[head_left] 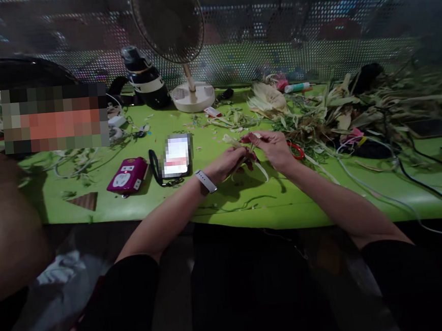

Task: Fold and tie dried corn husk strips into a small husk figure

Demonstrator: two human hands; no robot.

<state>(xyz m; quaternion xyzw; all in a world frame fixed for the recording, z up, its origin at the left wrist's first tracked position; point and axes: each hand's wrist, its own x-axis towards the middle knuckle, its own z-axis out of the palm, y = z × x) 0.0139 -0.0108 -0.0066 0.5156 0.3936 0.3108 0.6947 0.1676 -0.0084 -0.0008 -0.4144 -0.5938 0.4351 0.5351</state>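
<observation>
My left hand (233,162), with a pale band on its wrist, is closed around pale corn husk strips (262,172) that hang below the fingers. Close beside it, my right hand (275,148) pinches the upper part of the same husk piece. Small dark red bits show at the fingers, too small to name. Under the right wrist lies a red-handled tool (296,150), partly hidden, perhaps scissors. A lit phone (177,156) with a black strap rests left of my hands.
A purple power socket block (128,176) sits to the left. A fan (192,97) and a dark bottle (147,82) stand behind. Piled husks and stalks (316,114) cover the right, with cables (383,183). Another person's arm (7,218) reaches in at far left.
</observation>
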